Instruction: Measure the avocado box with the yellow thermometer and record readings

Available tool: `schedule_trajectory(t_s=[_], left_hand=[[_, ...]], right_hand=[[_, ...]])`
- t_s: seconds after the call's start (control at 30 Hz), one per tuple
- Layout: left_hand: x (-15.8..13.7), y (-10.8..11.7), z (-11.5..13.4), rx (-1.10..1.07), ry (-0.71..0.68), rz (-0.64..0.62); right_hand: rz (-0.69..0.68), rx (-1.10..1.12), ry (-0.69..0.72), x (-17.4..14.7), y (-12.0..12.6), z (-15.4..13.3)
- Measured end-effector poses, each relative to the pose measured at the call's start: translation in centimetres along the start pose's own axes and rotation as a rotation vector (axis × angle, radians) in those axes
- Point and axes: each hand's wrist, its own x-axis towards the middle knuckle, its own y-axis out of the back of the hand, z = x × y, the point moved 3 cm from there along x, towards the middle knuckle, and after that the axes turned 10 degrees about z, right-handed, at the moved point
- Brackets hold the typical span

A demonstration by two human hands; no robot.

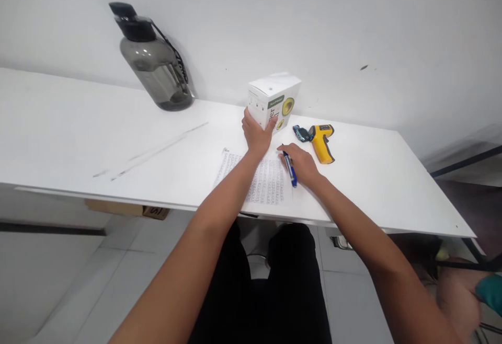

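Observation:
My left hand [257, 130] is wrapped round the lower front of a white box [270, 95] with avocado pictures and a green label on its side. The box stands tilted on the desk, close to the wall. Just right of it, my right hand [300, 162] rests on the desk with a blue pen [289, 166] held in its curled fingers. A sheet of paper [266, 182] covered in rows of small print lies beneath my left forearm. A yellow gun-shaped thermometer [322, 142] lies to the right of my right hand, beside a small dark blue shiny item [301, 133].
A large grey see-through water bottle [157, 69] with a black lid stands at the back left against the wall. The white desk [78, 129] has dark scuff marks. Below its front edge is a cardboard box [117, 207]. Part of another person [457, 291] shows at the lower right.

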Motion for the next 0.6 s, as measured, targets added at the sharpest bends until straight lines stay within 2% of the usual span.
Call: schedule_trajectory(t_s=[0.17,0.4,0.5,0.6], left_hand=[[0.0,0.1,0.1,0.019,-0.004,-0.006],[-0.2,0.4,0.2,0.011,-0.009,0.007],[-0.1,0.5,0.3,0.014,-0.014,0.012],[0.0,0.7,0.4,0.014,-0.010,0.031]], right_hand=[[-0.122,-0.240,0.028,1.7,-0.9,0.2],[-0.120,-0.293,0.040,1.0,-1.3,0.2],[-0.002,-0.263,0.018,1.5,-0.4,1.1],[0.203,-0.316,-0.183,2.0,1.6,3.1]])
